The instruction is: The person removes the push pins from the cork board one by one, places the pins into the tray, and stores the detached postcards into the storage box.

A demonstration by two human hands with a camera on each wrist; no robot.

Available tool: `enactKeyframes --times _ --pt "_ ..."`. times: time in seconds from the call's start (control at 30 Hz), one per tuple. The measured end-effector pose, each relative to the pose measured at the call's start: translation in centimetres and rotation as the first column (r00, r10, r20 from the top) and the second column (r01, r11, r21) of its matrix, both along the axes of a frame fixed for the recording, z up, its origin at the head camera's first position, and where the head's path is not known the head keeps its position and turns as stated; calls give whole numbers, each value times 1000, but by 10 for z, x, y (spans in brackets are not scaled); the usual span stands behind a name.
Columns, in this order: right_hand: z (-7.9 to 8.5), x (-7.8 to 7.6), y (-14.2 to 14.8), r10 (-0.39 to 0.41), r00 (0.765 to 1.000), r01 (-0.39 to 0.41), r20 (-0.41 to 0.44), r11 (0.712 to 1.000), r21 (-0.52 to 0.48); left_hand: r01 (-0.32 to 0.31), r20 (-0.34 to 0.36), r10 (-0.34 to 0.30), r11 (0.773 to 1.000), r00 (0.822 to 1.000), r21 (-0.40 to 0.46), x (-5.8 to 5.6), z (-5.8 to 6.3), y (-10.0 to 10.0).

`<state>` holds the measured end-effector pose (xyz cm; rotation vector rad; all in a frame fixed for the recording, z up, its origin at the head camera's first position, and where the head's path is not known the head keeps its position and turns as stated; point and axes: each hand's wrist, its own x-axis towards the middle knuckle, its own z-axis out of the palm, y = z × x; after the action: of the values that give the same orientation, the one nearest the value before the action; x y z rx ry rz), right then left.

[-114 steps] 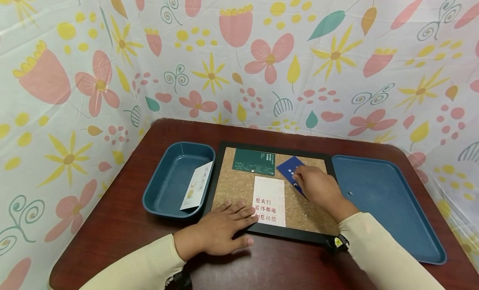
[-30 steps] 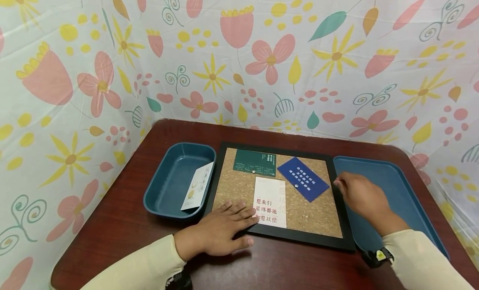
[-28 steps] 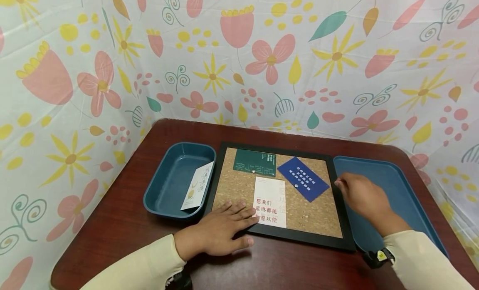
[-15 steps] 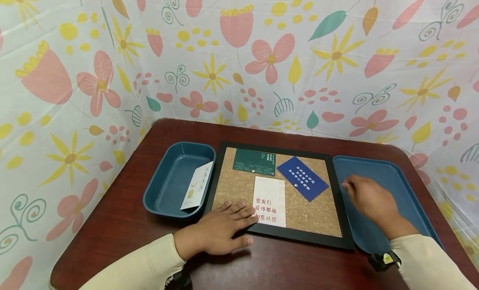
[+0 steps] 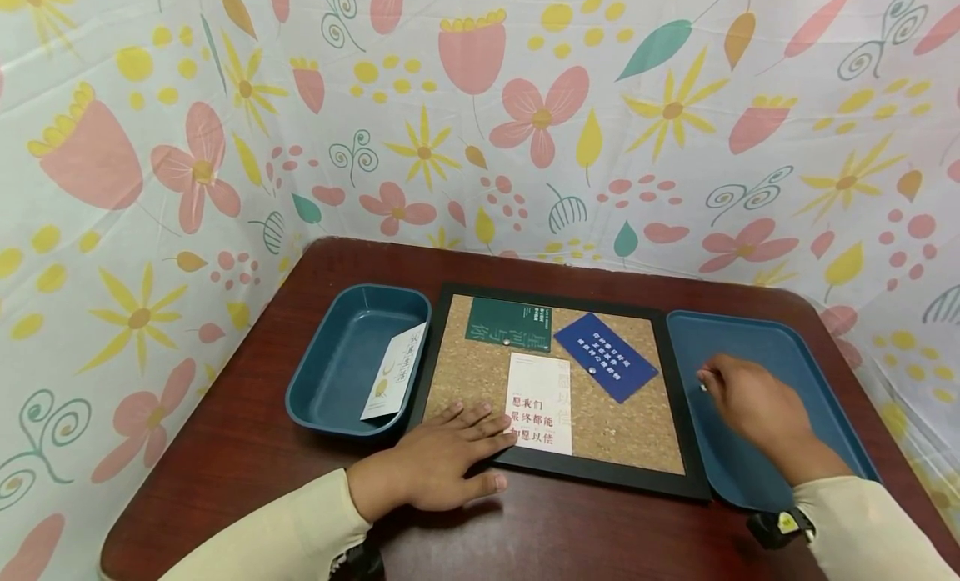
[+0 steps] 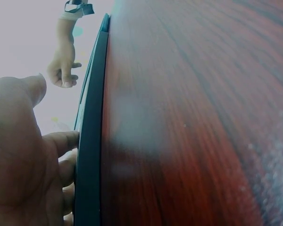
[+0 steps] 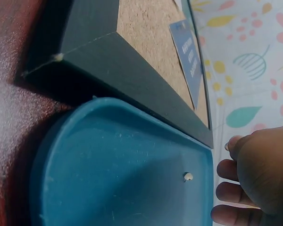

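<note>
My left hand (image 5: pixel 442 460) lies flat, fingers spread, on the lower left of a black-framed corkboard (image 5: pixel 622 439), fingertips over the edge of a white card (image 5: pixel 538 381) with red characters. A green card (image 5: pixel 498 324) and a tilted blue card (image 5: pixel 618 366) are on the board, each with a silvery pushpin near its lower edge. My right hand (image 5: pixel 761 406) hovers over the flat blue tray (image 5: pixel 772 339) with loosely bent fingers. Below its fingertips, a small pushpin (image 7: pixel 187 176) lies on the tray, apart from the hand in the right wrist view.
A deep blue bin (image 5: pixel 330 356) stands left of the board, with a white card (image 5: pixel 393 373) leaning on its right wall. All stand on a dark red wooden table (image 5: pixel 247 448). A flower-patterned curtain (image 5: pixel 465 147) rises behind the table's back edge.
My right hand has left the blue card, uncovering it and its pushpin, and moved right over the tray, drifting toward the loose pushpin. The left hand has stayed put.
</note>
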<state>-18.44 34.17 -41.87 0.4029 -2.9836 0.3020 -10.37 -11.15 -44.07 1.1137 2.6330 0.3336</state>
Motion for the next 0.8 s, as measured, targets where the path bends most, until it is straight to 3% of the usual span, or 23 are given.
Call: enactKeyframes --times 0.8 --pt "0 2 2 0 1000 0 -26 1000 1 -2 3 2 1000 1000 6 0 -1 -1"
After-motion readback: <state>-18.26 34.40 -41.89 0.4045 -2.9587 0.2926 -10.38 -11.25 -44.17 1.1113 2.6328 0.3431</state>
